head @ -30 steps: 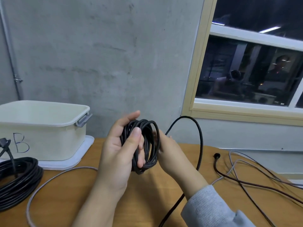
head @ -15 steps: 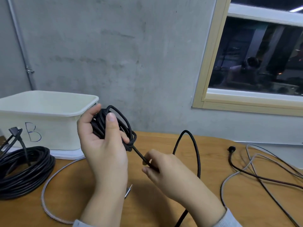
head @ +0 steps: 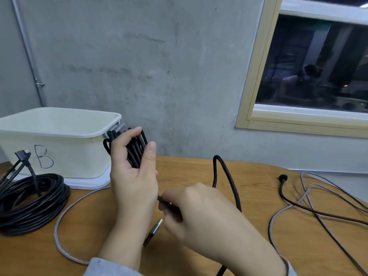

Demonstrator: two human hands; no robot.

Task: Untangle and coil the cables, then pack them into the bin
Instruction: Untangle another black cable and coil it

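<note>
My left hand (head: 133, 176) grips the coil (head: 131, 150); my right hand (head: 199, 208) pinches its tail (head: 166, 205), bin (head: 59, 136) at 10 o'clock.

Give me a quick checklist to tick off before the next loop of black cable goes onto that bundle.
1. Left hand grips the bundle: ok.
2. Right hand pinches the loose black cable: ok.
3. Slack free to feed: ok, it arches up off the table.
4. Black cable clear of the grey cable: cannot tell, the hands hide where they pass.
5. Bin open and near: ok.
6. Room inside the bin: cannot tell.
</note>
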